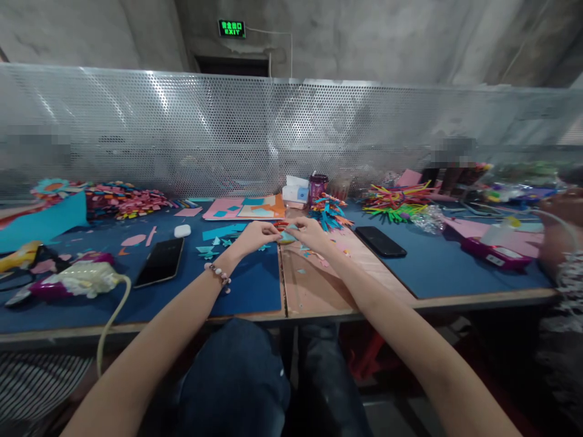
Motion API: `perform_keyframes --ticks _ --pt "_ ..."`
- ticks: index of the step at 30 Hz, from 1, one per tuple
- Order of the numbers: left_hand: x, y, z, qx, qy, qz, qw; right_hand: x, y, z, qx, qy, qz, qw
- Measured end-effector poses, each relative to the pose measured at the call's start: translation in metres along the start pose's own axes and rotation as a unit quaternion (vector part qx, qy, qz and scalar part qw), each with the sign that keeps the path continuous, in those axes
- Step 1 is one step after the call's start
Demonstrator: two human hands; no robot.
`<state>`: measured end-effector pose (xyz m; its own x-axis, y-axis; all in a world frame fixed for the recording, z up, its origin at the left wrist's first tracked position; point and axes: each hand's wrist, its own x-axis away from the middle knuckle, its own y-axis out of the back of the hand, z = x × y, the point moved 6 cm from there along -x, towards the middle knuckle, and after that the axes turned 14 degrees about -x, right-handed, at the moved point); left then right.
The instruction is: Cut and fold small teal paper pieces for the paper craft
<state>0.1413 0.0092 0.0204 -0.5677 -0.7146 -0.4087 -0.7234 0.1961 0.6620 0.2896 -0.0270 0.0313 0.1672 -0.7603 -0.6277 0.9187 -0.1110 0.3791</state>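
My left hand point(255, 235), with a beaded bracelet at the wrist, is closed in a pinch at the middle of the table. Facing it, my right hand point(311, 233) is also pinched, its fingertips close to those of the left. Between them shows a small blue-green piece point(286, 237), probably paper, partly hidden by the fingers. Just left of my hands lie cut blue paper pieces point(223, 232) and small folded bits point(207, 252). A bundle of blue and orange paper strips point(328, 212) stands behind my right hand.
A phone point(160, 262) and a white earphone case point(182, 231) lie left; another phone point(380, 241) lies right. Stacked coloured paper point(243, 207), a purple-lidded cup point(317, 189) and colourful strips point(396, 200) sit behind. A perforated metal screen point(228, 133) closes the back.
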Motion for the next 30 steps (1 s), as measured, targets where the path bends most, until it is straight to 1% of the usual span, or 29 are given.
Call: perform_keyframes --ticks 2,6,8,11,14,16,19,23,26,30 --pt "0.001 0.000 -0.002 -0.006 0.002 0.003 1.000 0.000 0.001 0.000 -0.025 -0.007 0.000 1.000" --pt "0.000 0.004 -0.001 0.005 0.019 -0.031 0.999 0.000 0.004 -0.003 -0.096 -0.043 -0.029 0.994" --pt "-0.001 0.005 0.002 0.022 0.030 -0.045 0.998 -0.001 0.006 -0.003 -0.147 -0.061 -0.047 0.986" --pt "0.000 0.007 0.005 0.059 0.053 -0.072 0.994 0.000 0.006 -0.007 -0.212 -0.107 -0.069 0.969" --pt "0.001 0.009 0.006 0.103 0.067 -0.098 0.988 0.003 -0.003 -0.014 -0.263 -0.154 -0.050 0.951" --pt "0.001 0.009 0.004 0.128 0.064 -0.105 0.984 0.004 -0.013 -0.018 -0.297 -0.168 -0.028 0.940" --pt "0.002 0.007 0.001 0.142 0.062 -0.104 0.982 0.005 -0.019 -0.023 -0.307 -0.163 -0.034 0.937" --pt "0.002 0.006 0.000 0.142 0.066 -0.105 0.982 0.004 -0.019 -0.028 -0.299 -0.154 -0.067 0.939" --pt "0.002 0.005 0.000 0.148 0.062 -0.096 0.982 0.003 -0.016 -0.032 -0.287 -0.149 -0.096 0.941" --pt "0.000 0.003 0.002 0.150 0.064 -0.091 0.982 0.003 -0.016 -0.031 -0.276 -0.145 -0.119 0.943"
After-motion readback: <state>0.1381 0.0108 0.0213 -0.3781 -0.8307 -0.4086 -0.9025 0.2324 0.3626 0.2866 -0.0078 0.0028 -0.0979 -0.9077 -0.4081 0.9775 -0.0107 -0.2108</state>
